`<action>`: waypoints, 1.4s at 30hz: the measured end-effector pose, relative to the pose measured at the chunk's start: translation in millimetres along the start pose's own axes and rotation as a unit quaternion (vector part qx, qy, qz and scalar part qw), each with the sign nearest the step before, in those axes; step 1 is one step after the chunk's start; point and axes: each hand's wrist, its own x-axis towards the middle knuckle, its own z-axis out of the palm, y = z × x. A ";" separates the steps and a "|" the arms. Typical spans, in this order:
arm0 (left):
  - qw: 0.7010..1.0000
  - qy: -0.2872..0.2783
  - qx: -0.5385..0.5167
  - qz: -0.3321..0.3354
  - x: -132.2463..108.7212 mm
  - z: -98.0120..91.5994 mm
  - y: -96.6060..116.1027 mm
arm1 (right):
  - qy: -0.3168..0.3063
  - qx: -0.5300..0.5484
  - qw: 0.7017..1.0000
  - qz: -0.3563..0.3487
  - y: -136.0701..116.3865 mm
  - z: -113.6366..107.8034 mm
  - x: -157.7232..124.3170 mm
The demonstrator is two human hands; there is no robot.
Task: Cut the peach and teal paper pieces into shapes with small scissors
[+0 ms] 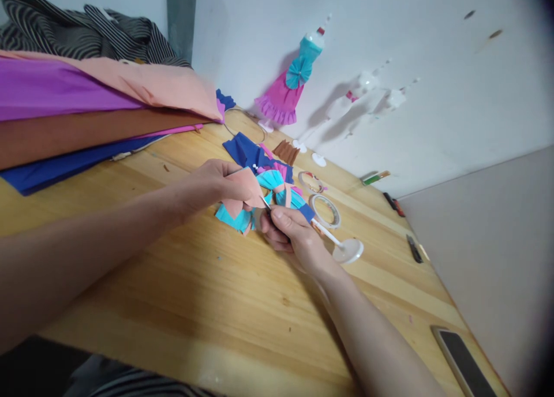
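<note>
Pinched in my left hand (212, 186) is a piece of peach crepe paper (242, 190), with a corner hanging down. My right hand (292, 232) is closed around a pair of scissors (267, 205), whose blades meet the paper's right edge; most of the handles are hidden by my fingers. Just behind the hands lies a small dress form with turquoise paper (272, 179) and a peach strip on it, its white round base (348, 250) pointing right. A turquoise paper scrap (236, 217) rests beneath the peach piece.
Folded crepe paper sheets (108, 91) fill the left side. Blue scraps (247, 154) and tape rolls (325, 211) lie beyond my hands. A dressed mini mannequin (294, 82) and bare ones (357, 91) stand by the wall. A box cutter (414, 248) and a phone (465, 359) lie right.
</note>
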 end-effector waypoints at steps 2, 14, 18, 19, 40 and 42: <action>1.000 0.000 -0.003 -0.004 -0.2 -0.1 0.1 | -0.003 0.002 1.000 -0.001 -0.5 0.1 0.3; 1.000 -0.006 -0.011 0.004 2.7 -1.1 -2.3 | 0.004 0.016 1.000 0.011 -2.3 2.9 0.0; 1.000 -0.007 -0.013 0.007 2.8 -0.5 -2.6 | 0.004 0.025 1.000 0.007 -0.4 2.6 0.0; 1.000 -0.007 -0.013 0.009 2.9 -0.5 -2.8 | 0.003 0.025 1.000 0.008 -0.2 2.4 0.0; 1.000 -0.011 -0.003 0.013 1.3 -0.5 -0.7 | 0.000 0.030 0.999 0.010 -1.1 4.3 -0.3; 1.000 -0.012 -0.005 0.009 0.9 -0.1 -0.9 | -0.001 0.037 0.999 0.012 -1.6 4.9 -0.7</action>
